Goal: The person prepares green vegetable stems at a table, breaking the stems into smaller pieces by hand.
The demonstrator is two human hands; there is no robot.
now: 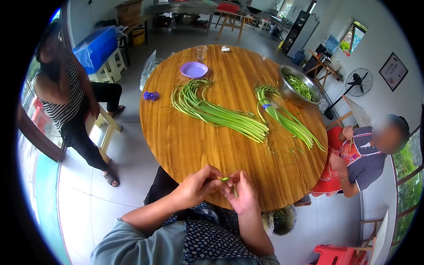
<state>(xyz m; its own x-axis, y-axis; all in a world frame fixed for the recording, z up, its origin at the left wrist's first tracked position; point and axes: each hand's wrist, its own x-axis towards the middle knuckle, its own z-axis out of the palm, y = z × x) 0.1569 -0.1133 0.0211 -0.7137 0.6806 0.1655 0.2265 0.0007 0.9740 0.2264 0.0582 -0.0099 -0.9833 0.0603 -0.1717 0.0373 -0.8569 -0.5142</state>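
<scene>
My left hand (197, 187) and my right hand (240, 192) are close together over the near edge of the round wooden table (198, 145). Between their pinched fingertips is a short piece of green stem (224, 179), and another bit of stem (235, 191) lies against my right palm. Beyond my hands, a large loose bundle of long green stems (221, 115) is spread across the table. To its right lies a smaller bundle (291, 123) with a blue band (266, 106) around it.
A steel bowl (286, 90) of cut greens stands at the table's right edge. Farther back are a purple plate (194, 69) and a clear cup (202, 52). One person sits at right, another at left. A lined bin (291, 226) is below the table.
</scene>
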